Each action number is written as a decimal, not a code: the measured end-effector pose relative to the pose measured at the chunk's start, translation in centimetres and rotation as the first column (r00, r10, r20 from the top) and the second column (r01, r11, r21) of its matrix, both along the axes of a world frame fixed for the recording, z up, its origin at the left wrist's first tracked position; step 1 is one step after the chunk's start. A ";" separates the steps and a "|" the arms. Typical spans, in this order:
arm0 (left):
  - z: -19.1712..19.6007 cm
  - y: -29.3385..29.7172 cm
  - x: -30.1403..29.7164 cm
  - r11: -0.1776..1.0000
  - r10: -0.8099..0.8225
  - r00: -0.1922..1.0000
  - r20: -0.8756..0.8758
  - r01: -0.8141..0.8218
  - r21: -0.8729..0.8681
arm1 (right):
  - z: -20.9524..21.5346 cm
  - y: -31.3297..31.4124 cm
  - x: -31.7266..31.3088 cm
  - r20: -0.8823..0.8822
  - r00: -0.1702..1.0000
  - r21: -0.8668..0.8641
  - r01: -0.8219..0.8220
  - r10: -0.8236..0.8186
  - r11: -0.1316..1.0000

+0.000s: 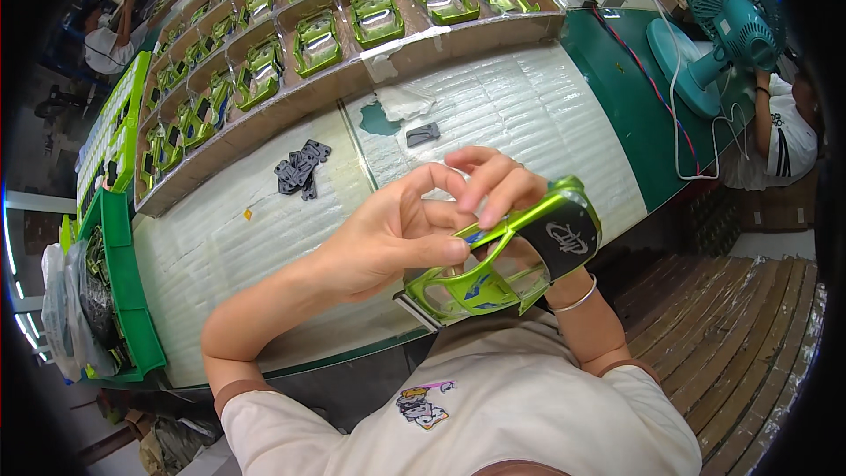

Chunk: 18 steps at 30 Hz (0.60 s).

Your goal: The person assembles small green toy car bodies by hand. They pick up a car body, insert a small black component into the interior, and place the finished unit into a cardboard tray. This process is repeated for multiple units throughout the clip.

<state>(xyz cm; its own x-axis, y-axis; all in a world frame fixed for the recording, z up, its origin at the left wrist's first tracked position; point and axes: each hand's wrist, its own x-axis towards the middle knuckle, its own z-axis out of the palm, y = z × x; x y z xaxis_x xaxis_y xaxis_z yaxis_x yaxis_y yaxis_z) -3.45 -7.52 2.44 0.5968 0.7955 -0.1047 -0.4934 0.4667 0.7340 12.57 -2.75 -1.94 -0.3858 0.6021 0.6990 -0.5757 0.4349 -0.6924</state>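
Observation:
I hold a glossy green toy car body shell [493,269] with a black panel at one end, close to my chest. My left hand [388,234] pinches its upper edge with thumb and fingers. My right hand [493,185] grips the shell from behind, fingers curled over the top, a bracelet on that wrist. A pile of small dark grey plastic parts [300,167] lies on the white padded table [220,247] beyond my hands. One single dark part [423,133] lies apart, further right.
A long cardboard tray [291,92] with compartments, each holding a green car shell, runs along the table's far side. A teal fan [723,26] with cables stands at the right. Green crates [123,300] sit at the left. Other people work at the far left and right.

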 end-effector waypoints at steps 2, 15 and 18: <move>0.1 -0.3 0.0 1.000 0.005 0.998 -0.066 -0.003 0.022 | 0.0 0.0 0.8 0.047 0.999 -0.043 -0.022 0.024 0.999; 1.6 -1.6 1.6 0.316 0.742 0.563 -0.362 0.182 0.931 | -0.1 -0.5 0.8 -0.052 0.987 -0.093 0.149 -0.154 0.984; 1.7 -1.8 1.6 0.352 0.748 0.547 -0.376 0.153 0.923 | -0.2 -0.6 0.8 -0.025 0.978 -0.051 0.204 -0.206 0.978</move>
<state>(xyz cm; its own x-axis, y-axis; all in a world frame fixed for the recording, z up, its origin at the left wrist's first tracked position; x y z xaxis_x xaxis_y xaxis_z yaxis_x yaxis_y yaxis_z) -1.88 -9.32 4.11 0.3624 0.7854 0.5018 0.4056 -0.6177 0.6738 13.34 -3.30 -2.10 -0.2298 0.6996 0.6766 -0.4987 0.5124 -0.6991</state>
